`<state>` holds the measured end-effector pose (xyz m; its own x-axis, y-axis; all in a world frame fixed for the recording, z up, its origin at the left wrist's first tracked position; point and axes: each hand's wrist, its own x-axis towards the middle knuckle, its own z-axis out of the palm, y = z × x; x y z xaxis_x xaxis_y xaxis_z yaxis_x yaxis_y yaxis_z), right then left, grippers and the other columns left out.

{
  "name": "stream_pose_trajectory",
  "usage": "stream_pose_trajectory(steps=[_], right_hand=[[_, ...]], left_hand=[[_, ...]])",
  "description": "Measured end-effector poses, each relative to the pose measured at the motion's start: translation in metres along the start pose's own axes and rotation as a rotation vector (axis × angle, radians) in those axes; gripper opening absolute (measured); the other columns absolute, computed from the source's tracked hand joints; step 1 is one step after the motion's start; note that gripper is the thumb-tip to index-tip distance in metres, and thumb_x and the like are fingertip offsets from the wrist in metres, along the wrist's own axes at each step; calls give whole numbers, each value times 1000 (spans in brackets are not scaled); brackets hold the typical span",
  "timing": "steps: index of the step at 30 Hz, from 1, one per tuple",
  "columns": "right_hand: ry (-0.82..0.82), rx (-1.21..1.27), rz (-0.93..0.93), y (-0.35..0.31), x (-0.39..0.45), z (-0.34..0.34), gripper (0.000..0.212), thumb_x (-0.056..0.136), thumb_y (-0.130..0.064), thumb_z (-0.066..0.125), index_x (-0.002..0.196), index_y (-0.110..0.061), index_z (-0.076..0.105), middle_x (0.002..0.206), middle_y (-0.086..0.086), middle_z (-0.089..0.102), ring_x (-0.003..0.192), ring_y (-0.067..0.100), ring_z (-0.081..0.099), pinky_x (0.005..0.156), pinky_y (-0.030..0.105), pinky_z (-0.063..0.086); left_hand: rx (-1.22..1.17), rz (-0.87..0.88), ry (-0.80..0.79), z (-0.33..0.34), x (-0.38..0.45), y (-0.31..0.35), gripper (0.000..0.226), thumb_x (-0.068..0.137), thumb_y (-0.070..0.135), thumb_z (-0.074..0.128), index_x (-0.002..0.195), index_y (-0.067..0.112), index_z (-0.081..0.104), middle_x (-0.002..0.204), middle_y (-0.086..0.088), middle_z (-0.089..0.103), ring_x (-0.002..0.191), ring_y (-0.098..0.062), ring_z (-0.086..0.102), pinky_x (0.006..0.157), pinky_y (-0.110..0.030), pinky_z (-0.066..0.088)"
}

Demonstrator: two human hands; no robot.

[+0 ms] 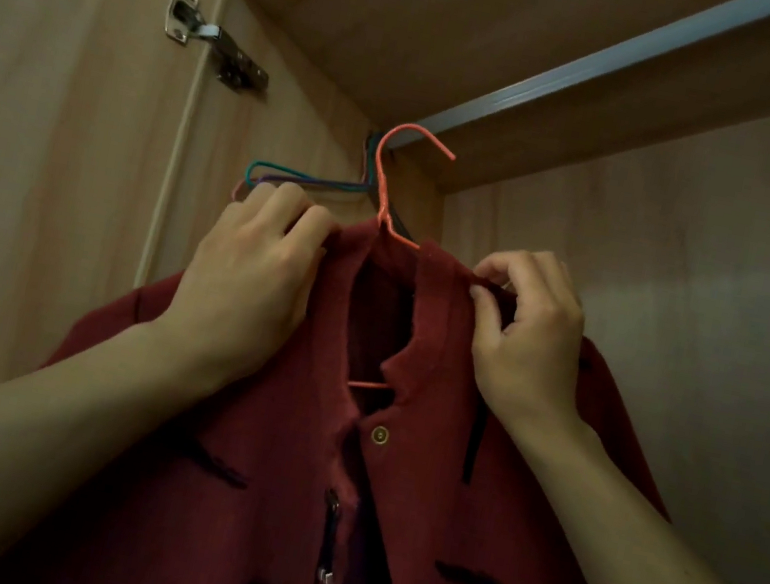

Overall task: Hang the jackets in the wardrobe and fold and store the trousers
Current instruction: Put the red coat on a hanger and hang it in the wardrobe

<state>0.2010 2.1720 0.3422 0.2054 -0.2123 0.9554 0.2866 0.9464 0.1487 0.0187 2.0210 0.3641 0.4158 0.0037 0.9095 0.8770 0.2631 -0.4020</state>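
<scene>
Red jacket (387,498) on orange hanger (385,178), hook just under the wardrobe rail (590,78); contact unclear. Left hand (246,277) grip pinches the collar left of the hook; right hand (530,333) grip pinches the collar to its right. Empty hangers (300,179) behind, left of hook.

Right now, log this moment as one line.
step: hanging red jacket | orange hanger: hook at rail | left hand: grips collar | right hand: pinches collar | trousers: not in view
</scene>
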Motion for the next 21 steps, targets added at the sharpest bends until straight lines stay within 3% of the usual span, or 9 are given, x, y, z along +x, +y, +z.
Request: stream_pose_trajectory(steps=[4, 15, 21], right_hand=[[12, 34, 7, 25, 12, 32, 14, 86, -7, 65, 93, -19, 63, 93, -7, 56, 90, 17, 54, 77, 46, 49], [55, 68, -43, 86, 45, 119, 15, 85, -10, 67, 93, -21, 62, 92, -9, 55, 88, 14, 54, 77, 46, 50], [94, 99, 51, 122, 82, 164, 15, 84, -10, 69, 91, -23, 64, 91, -8, 57, 88, 12, 55, 80, 44, 51]], left_hand=[[21, 21, 21, 17, 16, -14, 22, 93, 12, 51, 112, 7, 61, 98, -16, 59, 88, -37, 53, 71, -53, 47], [150, 97, 30, 83, 54, -61, 24, 94, 23, 44, 109, 13, 59, 93, -12, 58, 84, -33, 52, 65, -48, 48], [181, 119, 24, 128, 98, -83, 18, 94, 18, 48, 107, 12, 60, 92, -13, 59, 82, -33, 53, 65, -47, 48]])
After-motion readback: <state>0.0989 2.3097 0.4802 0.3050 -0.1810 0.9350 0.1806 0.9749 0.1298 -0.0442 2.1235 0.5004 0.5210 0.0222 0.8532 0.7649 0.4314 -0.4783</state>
